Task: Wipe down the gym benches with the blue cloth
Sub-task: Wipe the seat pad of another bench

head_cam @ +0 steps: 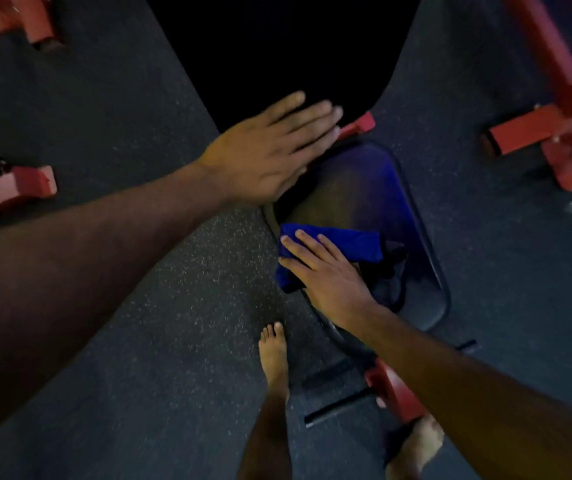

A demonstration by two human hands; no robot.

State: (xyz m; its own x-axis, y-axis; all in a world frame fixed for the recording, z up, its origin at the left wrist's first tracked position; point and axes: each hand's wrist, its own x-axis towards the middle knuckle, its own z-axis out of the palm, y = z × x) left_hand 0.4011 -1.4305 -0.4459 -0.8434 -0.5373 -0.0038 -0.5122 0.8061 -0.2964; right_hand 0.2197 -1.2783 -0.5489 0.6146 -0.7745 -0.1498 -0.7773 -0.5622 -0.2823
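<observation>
Head view, right hand (pixel 329 278) flat on blue cloth (pixel 340 245) (crosswise)

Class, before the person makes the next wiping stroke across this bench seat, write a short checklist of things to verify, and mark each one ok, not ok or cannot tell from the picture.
1. Blue cloth lies on the seat pad: ok.
2. Right hand presses flat on the cloth: ok.
3. Left hand steadies the far end of the bench: cannot tell, it is blurred and may only be hovering.
4. Cloth spread flat: not ok, it is bunched and folded.
5. Bare foot clear of the red frame: ok.
6. Seat pad already clean: cannot tell, the light is too dim.
</observation>
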